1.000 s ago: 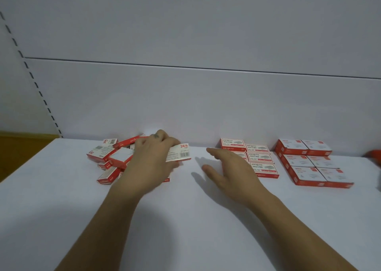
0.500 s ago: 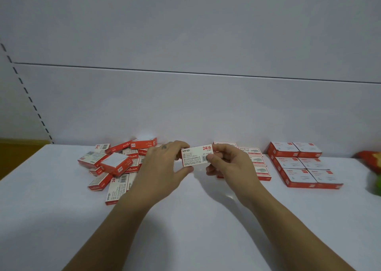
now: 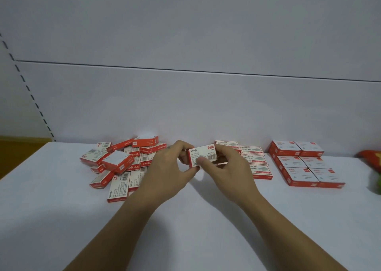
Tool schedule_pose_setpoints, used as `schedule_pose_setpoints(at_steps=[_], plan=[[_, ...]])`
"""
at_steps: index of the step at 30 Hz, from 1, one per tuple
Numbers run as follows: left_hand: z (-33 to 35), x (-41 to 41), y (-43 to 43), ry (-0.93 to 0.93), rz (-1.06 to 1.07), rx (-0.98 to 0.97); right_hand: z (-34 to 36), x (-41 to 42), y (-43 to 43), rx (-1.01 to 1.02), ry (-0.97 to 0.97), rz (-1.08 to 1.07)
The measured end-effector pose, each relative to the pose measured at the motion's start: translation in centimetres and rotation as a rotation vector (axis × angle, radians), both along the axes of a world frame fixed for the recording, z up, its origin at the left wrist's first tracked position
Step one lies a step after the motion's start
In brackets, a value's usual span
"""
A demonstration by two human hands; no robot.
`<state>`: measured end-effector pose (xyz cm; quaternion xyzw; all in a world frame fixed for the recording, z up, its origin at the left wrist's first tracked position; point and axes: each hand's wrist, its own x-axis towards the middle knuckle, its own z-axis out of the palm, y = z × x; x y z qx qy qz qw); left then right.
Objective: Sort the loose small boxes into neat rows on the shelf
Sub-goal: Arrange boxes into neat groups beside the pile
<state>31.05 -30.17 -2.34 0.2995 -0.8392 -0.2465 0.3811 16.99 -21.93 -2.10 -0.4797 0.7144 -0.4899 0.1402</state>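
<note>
A small red and white box marked 24/6 (image 3: 203,155) is held above the white shelf (image 3: 185,229) between both hands. My left hand (image 3: 167,167) pinches its left end and my right hand (image 3: 228,165) pinches its right end, thumb on the printed face. To the left lies a loose pile of the same boxes (image 3: 121,163). Behind my right hand a neat row of boxes (image 3: 254,161) runs front to back, partly hidden by the hand.
A tidy block of larger red and white boxes (image 3: 305,164) sits at the right. A red and green item (image 3: 373,167) shows at the far right edge. The white back panel (image 3: 185,106) rises behind everything.
My left hand lifted the box out of the pile and carried it to the right. My right hand rose from the shelf and took hold of the box's other end.
</note>
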Motion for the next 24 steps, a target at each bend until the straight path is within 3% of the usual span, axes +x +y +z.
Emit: schedule_pose_setpoints(at_steps=[8,13,18,21,24], plan=[[-0.7,-0.4,0.3,-0.045,-0.071,-0.172,0.0,0.9,0.0,0.075,0.075,-0.050],[-0.2,-0.5,0.2,-0.035,-0.080,-0.215,0.0,0.3,0.0,0.069,-0.065,0.013],[-0.4,-0.3,-0.7,-0.128,-0.092,-0.061,0.6,0.1,0.5,0.071,-0.357,0.174],[-0.3,-0.2,-0.9,-0.087,-0.129,0.050,0.9,-0.2,0.5,-0.015,-0.535,0.319],[0.1,-0.1,-0.6,-0.009,-0.157,0.198,1.2,-0.8,0.5,-0.071,-0.635,0.267]])
